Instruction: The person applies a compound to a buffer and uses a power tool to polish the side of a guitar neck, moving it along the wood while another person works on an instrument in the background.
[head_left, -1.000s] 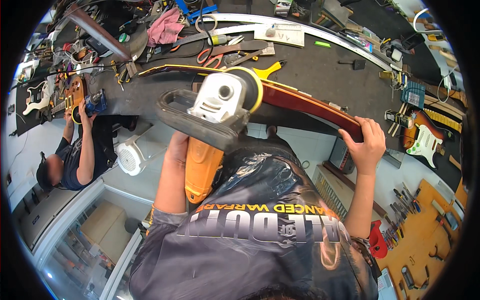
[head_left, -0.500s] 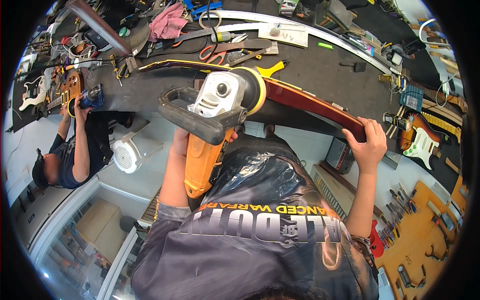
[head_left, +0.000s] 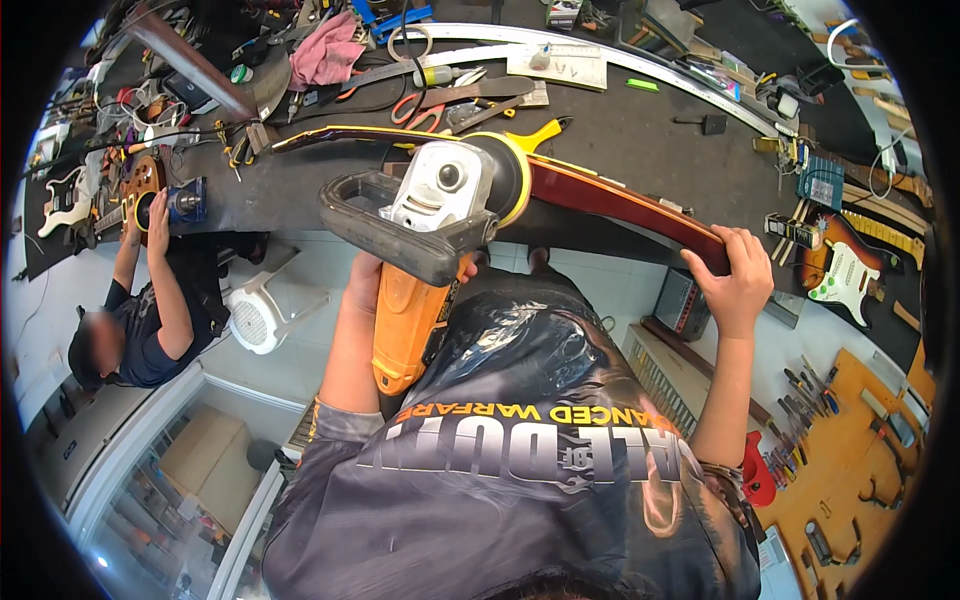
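My left hand (head_left: 362, 285) is closed around the orange body (head_left: 405, 330) of a rotary polisher, whose silver head and black loop handle (head_left: 345, 210) face up. The polisher's yellow-rimmed pad (head_left: 515, 180) bears on a long, glossy dark red guitar (head_left: 630, 208), seen edge-on along the front of the bench. My right hand (head_left: 732, 280) grips that guitar's right end, thumb on the near side and fingers over the top. A yellow-handled tool (head_left: 545, 132) lies just behind the pad. The underside of the pad is hidden from me.
The dark bench (head_left: 750, 170) carries scissors (head_left: 410, 112), a pink cloth (head_left: 325, 50), long rulers and a sunburst guitar (head_left: 840, 265) at right. A co-worker (head_left: 160, 320) at left holds a blue power tool at another guitar. Below are a white stool (head_left: 262, 312) and a tool board (head_left: 850, 480).
The polisher has tilted and shifted slightly against the guitar. My right hand stays on the guitar's end. The co-worker's arms and tool have moved a little.
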